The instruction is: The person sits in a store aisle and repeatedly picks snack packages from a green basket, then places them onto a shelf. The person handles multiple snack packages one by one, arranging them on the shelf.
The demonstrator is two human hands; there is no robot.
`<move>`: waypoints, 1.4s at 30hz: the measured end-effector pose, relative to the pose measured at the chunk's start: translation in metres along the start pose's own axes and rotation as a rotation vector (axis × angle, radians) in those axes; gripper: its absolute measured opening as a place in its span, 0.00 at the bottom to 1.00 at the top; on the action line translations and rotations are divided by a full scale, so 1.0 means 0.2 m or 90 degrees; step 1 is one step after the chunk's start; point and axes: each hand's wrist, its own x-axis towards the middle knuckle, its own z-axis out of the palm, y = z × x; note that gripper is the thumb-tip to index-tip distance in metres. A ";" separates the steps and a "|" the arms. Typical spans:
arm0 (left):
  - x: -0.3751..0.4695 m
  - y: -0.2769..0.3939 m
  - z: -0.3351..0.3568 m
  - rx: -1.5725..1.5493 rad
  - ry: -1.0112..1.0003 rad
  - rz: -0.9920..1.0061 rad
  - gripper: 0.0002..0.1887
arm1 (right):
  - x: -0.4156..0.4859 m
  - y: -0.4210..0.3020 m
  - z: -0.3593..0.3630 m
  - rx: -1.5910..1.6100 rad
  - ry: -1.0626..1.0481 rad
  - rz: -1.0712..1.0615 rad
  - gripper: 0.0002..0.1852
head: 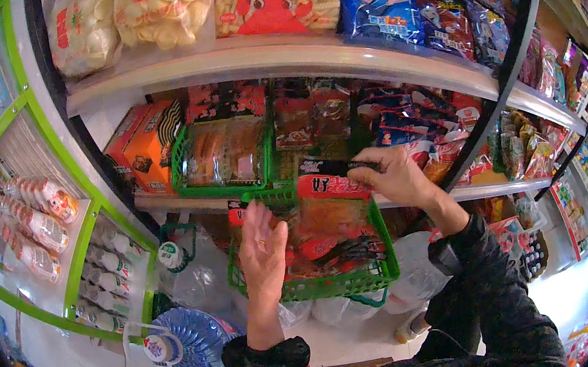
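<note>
My right hand pinches the top corner of a snack packet with a red and black header and a clear front. The packet hangs over a green plastic basket that holds several red and black packets. My left hand is raised at the basket's left side, fingers apart and partly blurred, in front of another packet with a red and black header. Whether it touches that packet cannot be told. Behind, a second green basket stands on the shelf with flat brown snack packets.
An orange box and blue packets share the middle shelf; its edge runs behind my right wrist. Bagged snacks fill the shelf above. A large blue water bottle stands on the floor, left, near a green-framed cooler.
</note>
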 end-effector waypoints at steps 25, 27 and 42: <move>-0.06 0.07 0.00 -0.219 -0.284 -0.374 0.24 | 0.05 0.05 0.00 0.297 0.062 0.175 0.10; -0.05 0.06 0.01 -0.233 -0.275 -0.371 0.25 | 0.04 0.03 -0.01 0.303 0.054 0.225 0.09; -0.05 0.03 0.00 -0.315 -0.253 -0.359 0.26 | -0.07 0.07 -0.01 0.309 -0.030 0.215 0.21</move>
